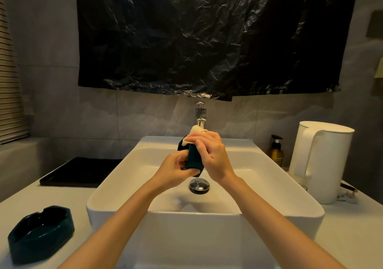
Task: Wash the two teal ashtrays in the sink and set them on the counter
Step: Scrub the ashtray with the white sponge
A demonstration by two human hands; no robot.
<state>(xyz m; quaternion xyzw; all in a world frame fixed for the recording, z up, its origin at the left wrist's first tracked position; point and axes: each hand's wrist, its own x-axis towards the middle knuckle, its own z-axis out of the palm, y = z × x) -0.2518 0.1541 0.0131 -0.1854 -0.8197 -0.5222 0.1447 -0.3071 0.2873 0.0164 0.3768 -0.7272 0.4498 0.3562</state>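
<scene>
I hold one teal ashtray [193, 159] on edge over the middle of the sink [132, 171], just in front of the tap [200, 114]. My left hand [176, 170] is closed around its lower end, fingers curled on the near side. My right hand [209, 153] presses a pale sponge [195, 133] against the ashtray's upper end, fingers wrapped over the sponge. Below my hands sits one chrome drain plug [199, 185] in the basin floor.

The second ashtray [40, 232] rests upright on the counter [51, 196] near its front left corner, well apart from the sink, and its inside looks wet. That makes two ashtrays: one in my hands, one on the counter.

One black tray [79, 172] lies on the counter behind it, against the sink's left side. To the sink's right stand one white kettle [322, 161] and, behind it toward the wall, one amber pump bottle [275, 151]. One black plastic sheet [207, 36] hangs on the wall above the tap.
</scene>
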